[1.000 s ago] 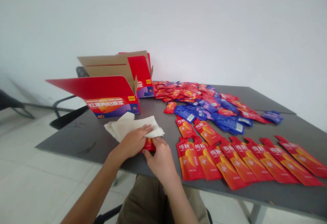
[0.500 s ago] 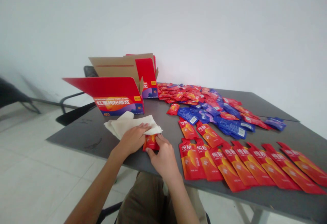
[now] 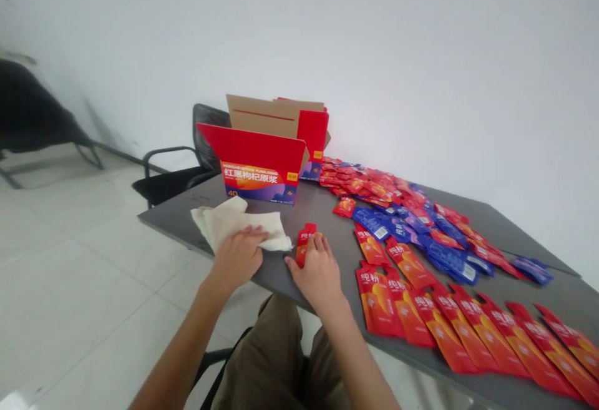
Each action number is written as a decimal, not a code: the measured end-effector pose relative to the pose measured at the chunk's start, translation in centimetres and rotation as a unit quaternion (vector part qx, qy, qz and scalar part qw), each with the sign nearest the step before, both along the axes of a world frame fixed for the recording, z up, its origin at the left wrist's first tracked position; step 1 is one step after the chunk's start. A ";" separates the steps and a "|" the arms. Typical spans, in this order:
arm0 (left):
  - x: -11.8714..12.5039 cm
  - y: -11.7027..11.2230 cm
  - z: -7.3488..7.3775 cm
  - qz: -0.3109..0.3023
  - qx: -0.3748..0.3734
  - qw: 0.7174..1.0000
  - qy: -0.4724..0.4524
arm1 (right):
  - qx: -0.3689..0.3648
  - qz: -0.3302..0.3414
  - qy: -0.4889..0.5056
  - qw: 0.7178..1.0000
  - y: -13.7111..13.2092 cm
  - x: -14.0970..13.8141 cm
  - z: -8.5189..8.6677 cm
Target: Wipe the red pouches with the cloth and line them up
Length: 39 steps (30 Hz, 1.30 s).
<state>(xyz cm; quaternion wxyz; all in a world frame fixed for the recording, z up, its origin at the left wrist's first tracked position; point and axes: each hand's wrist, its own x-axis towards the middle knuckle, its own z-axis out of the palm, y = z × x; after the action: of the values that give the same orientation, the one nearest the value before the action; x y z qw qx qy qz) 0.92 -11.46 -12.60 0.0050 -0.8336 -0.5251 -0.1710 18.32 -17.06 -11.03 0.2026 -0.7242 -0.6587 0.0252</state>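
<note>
My left hand point(image 3: 236, 258) lies flat on a crumpled white cloth or paper towel point(image 3: 234, 226), and it holds nothing else. My right hand point(image 3: 318, 278) sits just right of the cloth, its fingers gripping a small red pouch point(image 3: 305, 243) with Chinese print. The lower part of that pouch is hidden by my fingers. Further right, a neat row of red-orange spouted pouches point(image 3: 468, 335) lies on the grey table point(image 3: 281, 210), and several more pouches lie near my right hand.
An open red cardboard carton point(image 3: 257, 163) stands at the table's back edge. Behind the neat row is a loose heap of red pouches point(image 3: 365, 182) and blue pouches point(image 3: 444, 254). A black chair point(image 3: 187, 176) stands behind the table's left corner, with the tiled floor to the left.
The red pouch has moved right, out from beside the cloth, and is now more upright in my right hand. My left hand stays on the cloth. The whole view has shifted as my head turned left.
</note>
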 end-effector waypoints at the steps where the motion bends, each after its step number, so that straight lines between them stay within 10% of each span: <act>1: 0.0 0.0 0.0 -0.001 0.003 1.000 -0.004 | -0.025 0.004 -0.025 0.999 0.5 -0.5 0.5; 12: -0.2 -0.1 -0.3 -0.027 0.019 0.997 -0.069 | -0.058 -0.004 -0.017 0.998 3.1 2.4 2.8; 32: 1.8 -0.6 2.1 0.001 -0.017 0.991 -0.134 | 0.010 0.119 0.169 0.978 -4.9 4.8 -2.2; 39: 6.2 -2.2 2.0 -0.158 -0.038 0.980 -0.116 | 0.060 0.104 0.187 0.975 -5.5 3.8 -2.1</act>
<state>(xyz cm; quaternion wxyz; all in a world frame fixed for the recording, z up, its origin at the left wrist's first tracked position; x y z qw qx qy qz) 7.14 -13.61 -10.60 -0.1147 -0.8804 -0.3896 -0.2449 22.07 -22.53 -13.09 0.3613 -0.6205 -0.6815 0.1417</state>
